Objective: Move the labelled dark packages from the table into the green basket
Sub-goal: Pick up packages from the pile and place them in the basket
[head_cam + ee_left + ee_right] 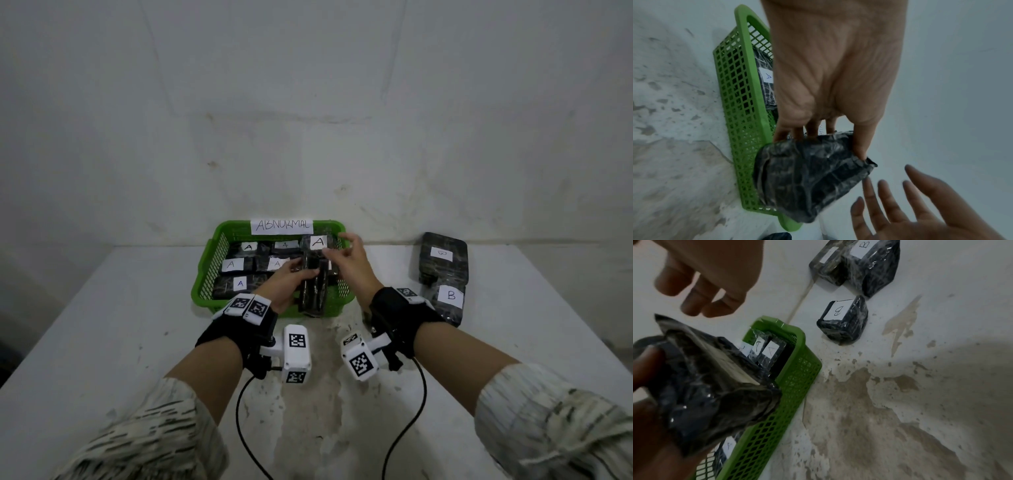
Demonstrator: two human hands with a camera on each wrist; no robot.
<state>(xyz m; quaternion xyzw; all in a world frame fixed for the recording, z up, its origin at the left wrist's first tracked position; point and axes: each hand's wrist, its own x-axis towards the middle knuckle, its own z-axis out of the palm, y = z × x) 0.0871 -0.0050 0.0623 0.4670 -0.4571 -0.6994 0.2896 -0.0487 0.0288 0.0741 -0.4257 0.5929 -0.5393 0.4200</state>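
Note:
A green basket (202,274) stands at the back of the table and holds several dark packages labelled A (239,283). My left hand (301,270) grips one more dark wrapped package (313,291), held on edge over the basket's right front corner. In the left wrist view the fingers and thumb (859,146) clamp the top of this package (809,175) beside the basket wall (740,113). My right hand (342,250) hovers over the basket's right side, fingers spread, holding nothing. The right wrist view shows the held package (711,386) at the basket rim (797,378).
Dark packages labelled B (443,260) (448,301) lie on the table right of the basket, close to the wall; the right wrist view shows them too (844,319). A paper sign reading ABNORMAL (281,225) sits on the basket's back rim. Stained white tabletop lies in front.

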